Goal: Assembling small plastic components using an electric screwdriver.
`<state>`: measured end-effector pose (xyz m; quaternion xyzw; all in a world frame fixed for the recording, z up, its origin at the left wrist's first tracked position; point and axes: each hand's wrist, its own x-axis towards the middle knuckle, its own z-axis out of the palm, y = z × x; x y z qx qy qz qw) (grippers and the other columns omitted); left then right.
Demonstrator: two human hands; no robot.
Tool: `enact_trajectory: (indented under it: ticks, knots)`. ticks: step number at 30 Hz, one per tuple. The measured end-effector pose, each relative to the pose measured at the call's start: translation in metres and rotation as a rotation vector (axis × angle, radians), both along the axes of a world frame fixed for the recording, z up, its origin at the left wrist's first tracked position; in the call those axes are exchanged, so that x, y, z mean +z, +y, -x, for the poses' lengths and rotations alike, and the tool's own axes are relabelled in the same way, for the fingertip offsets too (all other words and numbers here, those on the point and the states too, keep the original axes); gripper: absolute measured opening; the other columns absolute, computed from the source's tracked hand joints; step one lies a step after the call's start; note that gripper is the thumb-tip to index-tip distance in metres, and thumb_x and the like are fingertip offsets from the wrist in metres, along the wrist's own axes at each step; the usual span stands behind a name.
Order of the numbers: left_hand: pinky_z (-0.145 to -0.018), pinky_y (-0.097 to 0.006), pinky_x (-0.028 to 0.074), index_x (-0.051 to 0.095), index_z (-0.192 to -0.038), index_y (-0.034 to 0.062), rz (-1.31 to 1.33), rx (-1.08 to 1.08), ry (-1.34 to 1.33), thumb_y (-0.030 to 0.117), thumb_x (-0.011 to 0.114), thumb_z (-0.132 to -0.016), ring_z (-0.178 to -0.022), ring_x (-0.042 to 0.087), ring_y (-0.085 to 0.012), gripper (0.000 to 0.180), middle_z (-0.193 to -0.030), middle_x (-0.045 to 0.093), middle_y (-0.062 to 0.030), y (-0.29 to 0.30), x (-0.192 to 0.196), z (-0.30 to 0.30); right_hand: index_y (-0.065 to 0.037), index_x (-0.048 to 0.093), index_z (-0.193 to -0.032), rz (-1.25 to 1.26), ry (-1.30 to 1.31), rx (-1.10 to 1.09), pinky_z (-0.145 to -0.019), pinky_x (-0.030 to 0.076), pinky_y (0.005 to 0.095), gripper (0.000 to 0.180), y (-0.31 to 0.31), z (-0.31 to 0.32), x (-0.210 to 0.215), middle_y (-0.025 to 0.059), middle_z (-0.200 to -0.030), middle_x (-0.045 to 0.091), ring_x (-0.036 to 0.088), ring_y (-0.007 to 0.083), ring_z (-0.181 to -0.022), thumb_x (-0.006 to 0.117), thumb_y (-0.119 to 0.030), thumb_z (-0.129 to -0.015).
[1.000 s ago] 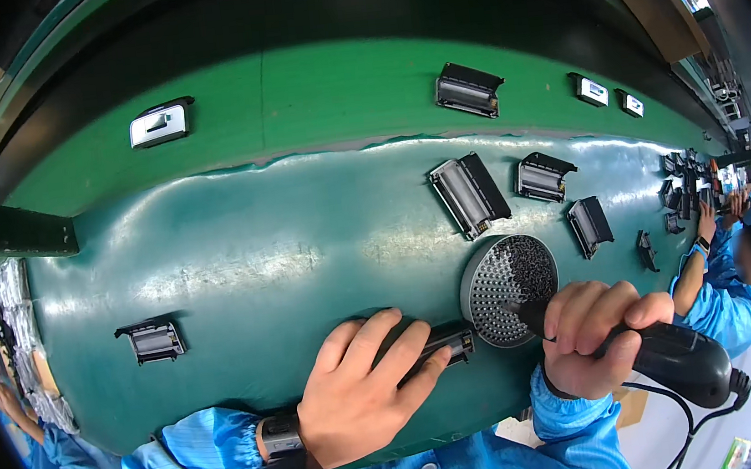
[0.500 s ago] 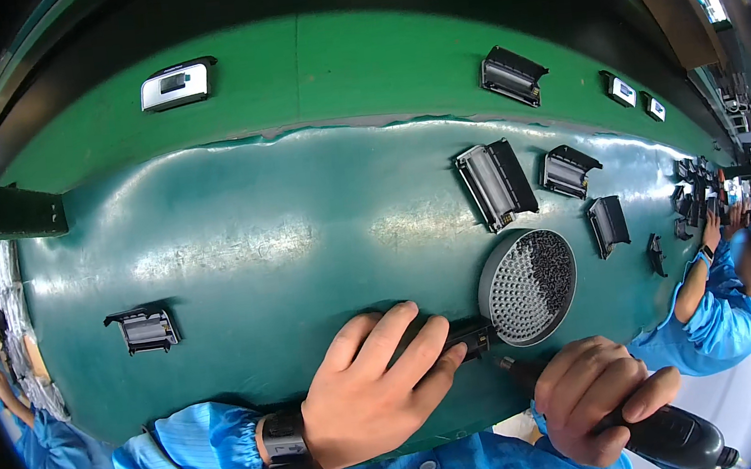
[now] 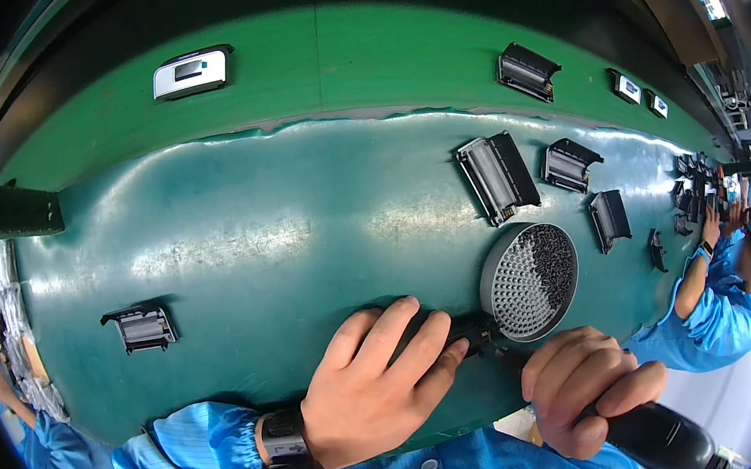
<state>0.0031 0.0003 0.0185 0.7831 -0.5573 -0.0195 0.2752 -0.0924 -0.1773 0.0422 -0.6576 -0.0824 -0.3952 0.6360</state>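
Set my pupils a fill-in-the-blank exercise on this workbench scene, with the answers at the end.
1. The black electric screwdriver is in the person's ____ hand.
2. The other hand holds a black housing; its sleeve is ____.
3. The small screws in the round grey dish are ____.
4. On the bright green ledge lie ____ white-faced devices.

Missing words: right; blue; black; three.
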Motion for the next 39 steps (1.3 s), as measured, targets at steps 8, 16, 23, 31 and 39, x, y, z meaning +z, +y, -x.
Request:
enact_trajectory:
  ticks: [8,16,23,31,39]
  knots:
    - [-0.095,-0.041,0.045,0.079,-0.11,0.0221,0.029,0.031,-0.021,0.021,0.066,-0.081,-0.118,0.057,-0.0282,0.032,-0.121,0.062,-0.004,0.003,-0.002,0.0,-0.01,0.041,-0.102,0.09,-0.013,0.125,-0.043,0.053,0.0293,0.033,-0.006,-0.002,-0.006,0.003,-0.064,0.058,0.057,0.014,-0.046,0.072,-0.019,-0.097]
    - [-0.096,-0.042,0.045,0.079,-0.109,0.0209,0.016,0.011,-0.026,0.021,0.066,-0.08,-0.117,0.057,-0.0287,0.032,-0.12,0.062,-0.0049,0.003,0.0,0.0,-0.015,0.044,-0.105,-0.013,-0.043,-0.215,-0.049,0.055,0.0306,0.033,-0.005,0.015,0.011,0.0023,-0.066,0.061,0.06,0.0183,-0.048,0.075,-0.024,-0.095]
    - [-0.096,-0.044,0.045,0.079,-0.108,0.0203,-0.003,-0.007,-0.006,0.021,0.068,-0.079,-0.116,0.057,-0.0295,0.03,-0.118,0.064,-0.0056,-0.001,0.001,0.0,-0.015,0.042,-0.115,-0.113,-0.032,-0.14,-0.044,0.048,0.032,0.03,-0.021,-0.012,0.008,0.0022,-0.068,0.054,0.054,0.0161,-0.049,0.067,-0.026,-0.101]
    - [-0.093,-0.046,0.046,0.079,-0.102,0.0201,0.0,0.01,-0.029,0.02,0.072,-0.077,-0.112,0.06,-0.0306,0.026,-0.116,0.065,-0.0059,-0.005,0.002,0.0,-0.009,0.04,-0.115,-0.171,-0.137,-0.075,-0.047,0.052,0.0342,0.03,-0.02,-0.02,0.001,0.0067,-0.071,0.056,0.056,0.0179,-0.052,0.066,-0.016,-0.101]
    - [-0.094,-0.048,0.046,0.08,-0.101,0.02,0.007,0.003,-0.043,0.018,0.075,-0.074,-0.111,0.06,-0.0315,0.027,-0.113,0.066,-0.0076,-0.006,0.001,0.002,-0.007,0.039,-0.113,-0.202,-0.083,0.025,-0.052,0.053,0.0392,0.033,-0.024,-0.01,-0.005,0.0085,-0.075,0.059,0.058,0.0194,-0.055,0.068,-0.006,-0.096]
